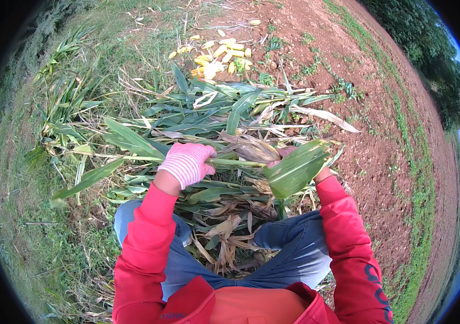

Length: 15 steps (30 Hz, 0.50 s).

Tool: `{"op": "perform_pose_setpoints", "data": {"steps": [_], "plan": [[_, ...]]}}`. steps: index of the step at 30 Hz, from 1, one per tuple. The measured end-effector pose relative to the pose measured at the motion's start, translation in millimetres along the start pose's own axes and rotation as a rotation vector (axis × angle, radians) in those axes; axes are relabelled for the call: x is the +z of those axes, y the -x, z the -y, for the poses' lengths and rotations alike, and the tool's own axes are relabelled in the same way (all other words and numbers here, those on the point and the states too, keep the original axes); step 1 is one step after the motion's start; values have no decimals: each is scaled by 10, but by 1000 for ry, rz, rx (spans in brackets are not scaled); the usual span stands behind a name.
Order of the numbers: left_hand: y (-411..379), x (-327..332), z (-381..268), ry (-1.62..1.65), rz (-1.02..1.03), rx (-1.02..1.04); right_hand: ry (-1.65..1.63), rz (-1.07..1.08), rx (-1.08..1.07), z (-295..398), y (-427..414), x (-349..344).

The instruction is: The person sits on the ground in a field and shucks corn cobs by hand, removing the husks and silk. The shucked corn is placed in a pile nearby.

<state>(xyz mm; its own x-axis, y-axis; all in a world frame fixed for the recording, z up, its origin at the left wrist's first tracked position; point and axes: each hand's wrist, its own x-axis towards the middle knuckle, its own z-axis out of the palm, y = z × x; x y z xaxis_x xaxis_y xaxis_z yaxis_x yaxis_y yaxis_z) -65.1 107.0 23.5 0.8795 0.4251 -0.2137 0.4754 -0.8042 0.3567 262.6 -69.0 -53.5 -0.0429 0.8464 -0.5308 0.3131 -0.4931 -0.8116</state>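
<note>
A pink-and-white striped knit glove covers my left hand [187,164], whose fingers are wrapped around a green corn stalk [236,162]. The stalk lies crosswise before me, its long leaves trailing off to the left. At its right end my right hand [286,151], also gloved, grips the stalk; a broad green corn leaf [297,170] hides most of this hand. A corn ear in dry brown husk [254,149] sits just above the stalk, its right end against the right hand. Whether the ear is attached to this stalk cannot be told.
Beyond my hands lies a heap of cut corn stalks [209,107]. Farther off, several husked yellow corn ears [224,52] rest on the ground. Dry husks [226,239] lie between my knees. Grass [43,227] spreads left, bare reddish soil [376,170] right.
</note>
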Motion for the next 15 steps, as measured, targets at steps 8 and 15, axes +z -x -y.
{"op": "perform_pose_setpoints", "data": {"steps": [8,15], "plan": [[-6,118,-180,849,-316,-379,661,-626,-153,1267,7,899],[-201,332,-150,1515,-764,-306,568,-802,-447,1153,-26,1177]]}}
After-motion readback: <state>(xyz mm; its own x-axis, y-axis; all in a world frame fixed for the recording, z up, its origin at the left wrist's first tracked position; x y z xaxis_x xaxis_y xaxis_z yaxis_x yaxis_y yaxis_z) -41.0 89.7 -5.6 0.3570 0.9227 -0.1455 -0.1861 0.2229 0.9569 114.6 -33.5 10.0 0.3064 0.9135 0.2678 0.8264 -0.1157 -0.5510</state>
